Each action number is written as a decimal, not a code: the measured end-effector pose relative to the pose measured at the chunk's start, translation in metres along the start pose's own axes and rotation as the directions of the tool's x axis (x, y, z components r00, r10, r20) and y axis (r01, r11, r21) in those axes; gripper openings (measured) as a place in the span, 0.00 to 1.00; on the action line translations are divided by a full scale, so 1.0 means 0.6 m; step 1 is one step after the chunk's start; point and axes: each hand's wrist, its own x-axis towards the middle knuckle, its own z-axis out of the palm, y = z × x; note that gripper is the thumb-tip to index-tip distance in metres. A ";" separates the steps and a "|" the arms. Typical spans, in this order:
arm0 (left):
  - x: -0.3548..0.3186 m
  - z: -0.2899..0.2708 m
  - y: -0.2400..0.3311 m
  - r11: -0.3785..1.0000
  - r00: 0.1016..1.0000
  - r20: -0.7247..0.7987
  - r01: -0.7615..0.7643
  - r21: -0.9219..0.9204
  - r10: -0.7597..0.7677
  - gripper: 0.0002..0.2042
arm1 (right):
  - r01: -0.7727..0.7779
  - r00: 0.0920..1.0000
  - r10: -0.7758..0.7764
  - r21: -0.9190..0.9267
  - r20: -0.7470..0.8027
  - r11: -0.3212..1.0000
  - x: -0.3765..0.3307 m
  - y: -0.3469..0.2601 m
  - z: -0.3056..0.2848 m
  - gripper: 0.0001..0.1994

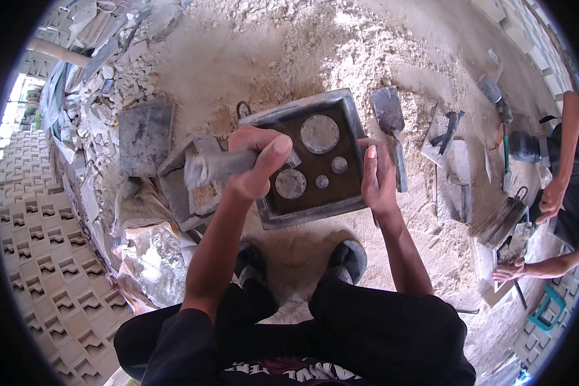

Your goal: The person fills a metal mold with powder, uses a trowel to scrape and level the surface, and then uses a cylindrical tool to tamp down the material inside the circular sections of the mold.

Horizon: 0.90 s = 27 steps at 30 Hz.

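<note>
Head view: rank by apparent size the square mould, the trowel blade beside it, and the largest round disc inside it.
1. Square mould
2. Largest round disc and trowel blade: look roughly alike, so I won't rank them.

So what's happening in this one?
A person crouches over a square metal mould on sandy ground. The left hand grips a dusty grey bar-shaped tool over the mould's left part; the right hand rests on its right rim. Round discs show inside the mould. A trowel lies just right of it. Another person works at the right edge.
</note>
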 end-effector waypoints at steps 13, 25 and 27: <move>0.023 0.020 -0.045 0.983 0.956 -0.282 0.124 0.132 -0.083 0.20 | -0.009 1.000 0.009 -0.002 -0.019 1.000 -0.002 -0.006 0.000 0.18; -0.006 0.050 -0.010 0.989 0.973 -0.224 0.091 0.116 -0.064 0.21 | -0.005 1.000 0.005 -0.027 -0.006 1.000 -0.005 0.001 0.001 0.21; -0.024 0.054 -0.020 0.988 0.958 -0.266 0.131 0.082 -0.105 0.21 | -0.029 1.000 0.029 -0.014 0.005 0.999 -0.005 0.000 0.001 0.21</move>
